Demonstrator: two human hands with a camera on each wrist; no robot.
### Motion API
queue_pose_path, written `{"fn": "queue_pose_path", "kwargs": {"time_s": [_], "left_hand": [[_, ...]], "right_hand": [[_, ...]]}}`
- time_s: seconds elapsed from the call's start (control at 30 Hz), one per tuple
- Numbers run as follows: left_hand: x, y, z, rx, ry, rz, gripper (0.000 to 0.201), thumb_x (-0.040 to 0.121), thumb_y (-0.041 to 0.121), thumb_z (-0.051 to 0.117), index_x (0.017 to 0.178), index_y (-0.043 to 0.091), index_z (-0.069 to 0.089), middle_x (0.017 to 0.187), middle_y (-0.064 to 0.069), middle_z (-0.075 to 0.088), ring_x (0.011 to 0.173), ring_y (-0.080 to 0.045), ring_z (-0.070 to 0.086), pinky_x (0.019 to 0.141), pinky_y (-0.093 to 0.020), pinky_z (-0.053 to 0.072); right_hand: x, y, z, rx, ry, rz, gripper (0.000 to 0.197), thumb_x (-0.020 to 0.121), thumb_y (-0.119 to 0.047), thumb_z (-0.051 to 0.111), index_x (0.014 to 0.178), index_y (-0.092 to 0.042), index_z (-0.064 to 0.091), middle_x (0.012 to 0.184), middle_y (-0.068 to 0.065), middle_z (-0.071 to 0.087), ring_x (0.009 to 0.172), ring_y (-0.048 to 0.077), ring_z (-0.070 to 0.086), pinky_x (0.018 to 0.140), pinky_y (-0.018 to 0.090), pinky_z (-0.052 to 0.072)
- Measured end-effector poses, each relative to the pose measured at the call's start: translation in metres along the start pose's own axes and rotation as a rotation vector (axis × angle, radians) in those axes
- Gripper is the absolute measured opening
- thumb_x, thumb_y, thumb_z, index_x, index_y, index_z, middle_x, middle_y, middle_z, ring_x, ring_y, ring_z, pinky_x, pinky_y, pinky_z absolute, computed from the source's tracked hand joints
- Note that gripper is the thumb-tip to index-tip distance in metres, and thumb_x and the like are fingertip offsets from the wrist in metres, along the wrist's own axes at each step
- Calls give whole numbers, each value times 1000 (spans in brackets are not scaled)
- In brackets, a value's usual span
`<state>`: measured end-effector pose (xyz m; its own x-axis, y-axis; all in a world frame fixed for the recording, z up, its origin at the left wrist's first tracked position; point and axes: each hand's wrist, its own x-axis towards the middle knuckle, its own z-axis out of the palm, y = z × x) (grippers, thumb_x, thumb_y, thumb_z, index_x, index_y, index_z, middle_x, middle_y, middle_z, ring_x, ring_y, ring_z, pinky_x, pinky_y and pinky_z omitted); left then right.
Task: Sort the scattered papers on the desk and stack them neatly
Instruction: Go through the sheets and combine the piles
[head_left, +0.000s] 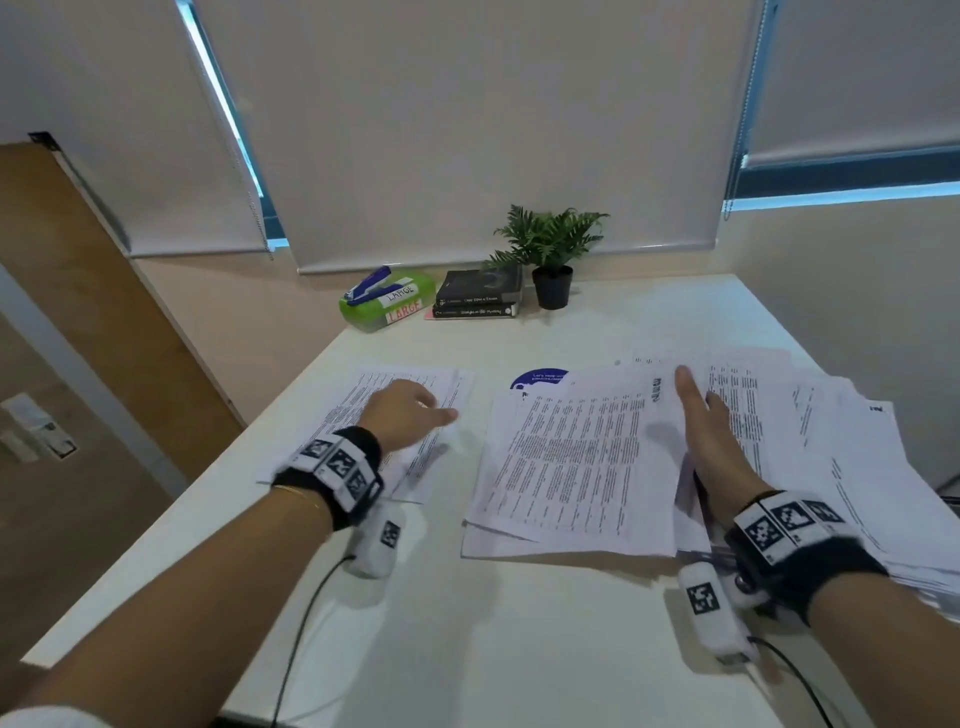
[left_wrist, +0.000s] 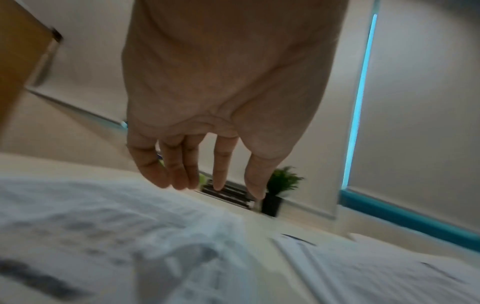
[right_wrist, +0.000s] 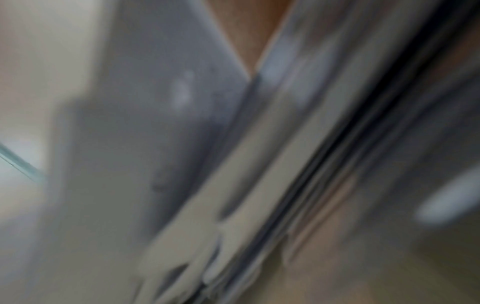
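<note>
Left hand (head_left: 402, 415) hangs relaxed, holding nothing, over the small stack (head_left: 374, 415) on the desk (head_left: 467, 623); right hand (head_left: 711, 441), fingers straight, lies edge-on amid the scattered papers (head_left: 597, 457): best slide off only the top sheet, then square it leftward.

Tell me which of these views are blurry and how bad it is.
Head view: sharp, print on the papers legible as lines. Left wrist: left hand fairly clear, papers beneath smeared by motion. Right wrist: heavily blurred, only streaked paper edges discernible.
</note>
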<state>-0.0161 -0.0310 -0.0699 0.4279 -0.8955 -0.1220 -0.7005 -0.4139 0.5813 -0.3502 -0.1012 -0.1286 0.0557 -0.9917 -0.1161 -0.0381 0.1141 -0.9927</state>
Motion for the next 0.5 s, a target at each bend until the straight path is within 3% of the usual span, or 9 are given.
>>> {"fn": "queue_pose_path", "kwargs": {"time_s": [0.1, 0.17, 0.23, 0.3, 0.37, 0.4, 0.5], "left_hand": [[25, -45, -36, 216, 123, -191, 85, 85, 69, 72, 142, 8, 60, 152, -14, 56, 139, -36, 52, 117, -47, 41], [43, -76, -51, 338, 107, -340, 106, 73, 86, 67, 138, 2, 59, 148, -21, 57, 139, -42, 50, 118, -51, 39], [45, -96, -54, 337, 20, -369, 102, 72, 84, 70, 127, -2, 63, 135, -21, 66, 127, -39, 60, 108, -43, 48], [37, -105, -49, 333, -8, -353, 88, 69, 81, 76, 103, 1, 67, 107, -16, 73, 103, -34, 69, 86, -34, 54], [35, -109, -43, 322, 33, -348, 76, 66, 79, 81, 77, 8, 57, 74, -8, 63, 74, -27, 64, 62, -27, 45], [35, -108, -41, 282, 42, -347, 72, 67, 73, 85, 70, 9, 51, 65, -5, 55, 65, -24, 57, 55, -26, 39], [36, -104, -44, 245, 19, -350, 70, 65, 66, 91, 69, 9, 51, 62, -5, 52, 63, -24, 53, 55, -28, 34]], "right_hand": [[0, 9, -2, -94, -32, -44, 127, 74, -46, 90, 164, -28, 3, 169, 4, 25, 153, 30, 30, 124, 54, 26], [1, 12, -4, -154, -43, -61, 131, 68, -19, 97, 164, -24, 7, 162, 3, 37, 148, 29, 39, 123, 51, 31], [0, 11, -5, -207, -63, -90, 123, 70, -9, 95, 162, -21, 15, 157, 1, 43, 144, 27, 44, 119, 46, 35], [0, 12, -5, -206, -78, -114, 114, 71, -3, 93, 160, -21, 23, 149, 1, 51, 136, 26, 51, 114, 45, 40], [1, 13, -5, -195, -91, -117, 113, 73, -1, 91, 160, -24, 23, 147, -1, 52, 133, 24, 53, 113, 45, 41], [-1, 11, -5, -196, -93, -112, 113, 74, -1, 90, 160, -25, 22, 147, -2, 51, 132, 23, 52, 114, 46, 41], [-2, 11, -5, -182, -93, -120, 110, 75, 3, 88, 159, -26, 24, 142, -4, 51, 127, 22, 54, 110, 43, 44]]}}
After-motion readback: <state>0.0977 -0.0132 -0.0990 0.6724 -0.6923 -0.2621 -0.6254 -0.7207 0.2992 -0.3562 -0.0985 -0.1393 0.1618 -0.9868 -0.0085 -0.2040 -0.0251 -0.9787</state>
